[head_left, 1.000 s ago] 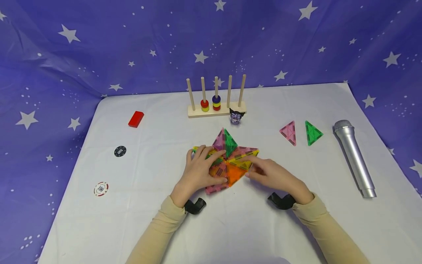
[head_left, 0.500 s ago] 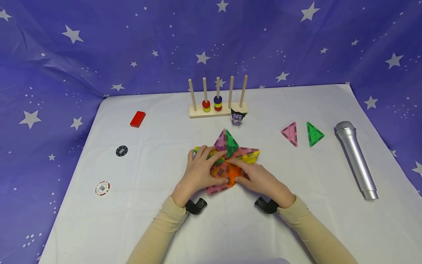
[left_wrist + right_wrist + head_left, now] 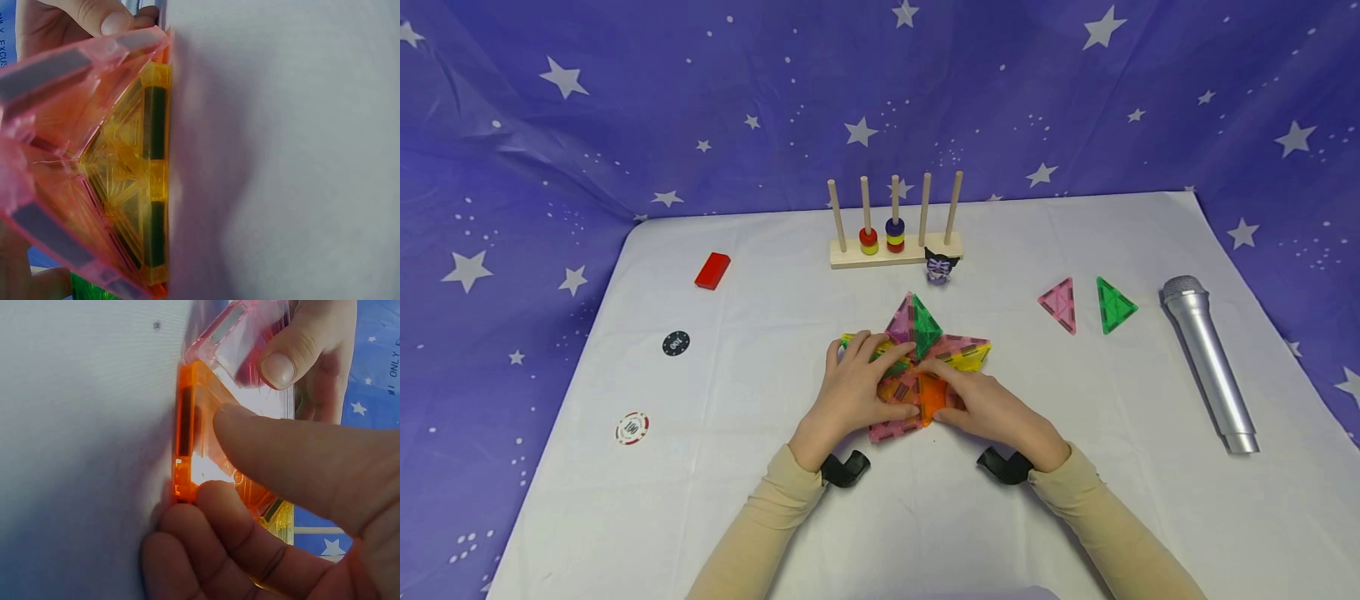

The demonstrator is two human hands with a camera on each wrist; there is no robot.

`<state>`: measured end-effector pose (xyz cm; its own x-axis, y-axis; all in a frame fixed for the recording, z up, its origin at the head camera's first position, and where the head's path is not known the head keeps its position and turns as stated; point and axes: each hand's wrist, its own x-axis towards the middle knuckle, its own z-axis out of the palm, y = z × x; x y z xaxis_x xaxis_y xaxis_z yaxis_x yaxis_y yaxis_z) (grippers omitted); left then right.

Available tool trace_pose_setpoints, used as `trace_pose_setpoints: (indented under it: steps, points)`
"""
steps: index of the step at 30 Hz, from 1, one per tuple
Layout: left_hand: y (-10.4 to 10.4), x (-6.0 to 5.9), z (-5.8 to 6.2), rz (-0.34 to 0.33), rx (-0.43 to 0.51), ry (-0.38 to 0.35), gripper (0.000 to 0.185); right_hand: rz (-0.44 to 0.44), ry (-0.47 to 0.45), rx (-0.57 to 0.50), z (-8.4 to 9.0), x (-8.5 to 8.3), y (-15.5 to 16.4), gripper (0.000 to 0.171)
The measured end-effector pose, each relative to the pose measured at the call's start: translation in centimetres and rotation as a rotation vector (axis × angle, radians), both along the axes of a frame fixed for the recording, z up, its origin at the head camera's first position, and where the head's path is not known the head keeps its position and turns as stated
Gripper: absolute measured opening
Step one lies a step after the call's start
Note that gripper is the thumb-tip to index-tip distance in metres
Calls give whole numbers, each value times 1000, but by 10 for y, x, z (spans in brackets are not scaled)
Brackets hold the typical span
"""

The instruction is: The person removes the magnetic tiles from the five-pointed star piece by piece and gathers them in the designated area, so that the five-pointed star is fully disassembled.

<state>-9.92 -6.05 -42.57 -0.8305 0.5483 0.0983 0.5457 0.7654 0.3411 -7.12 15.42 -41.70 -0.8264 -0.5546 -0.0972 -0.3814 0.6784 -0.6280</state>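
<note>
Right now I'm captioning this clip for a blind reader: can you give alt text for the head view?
Two hands, left hand and right hand, rest on a flat cluster of colourful triangle tiles mid-table. Behind stands a wooden peg rack with rings; a pink triangle, a green triangle and a silver microphone lie to the right.

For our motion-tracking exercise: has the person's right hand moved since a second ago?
Yes. The right hand has slid left, away from the silver microphone, onto the orange tile.
</note>
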Motion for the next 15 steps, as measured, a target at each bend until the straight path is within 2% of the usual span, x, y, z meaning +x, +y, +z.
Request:
trace_pose_setpoints:
  steps: [10,15]
  points:
    - [0,0,-1,-3,0,3,82,10,-7,-35,0,2,1,59]
    - [-2,0,0,-12,-26,-26,79,21,-13,-89,-3,5,3,54]
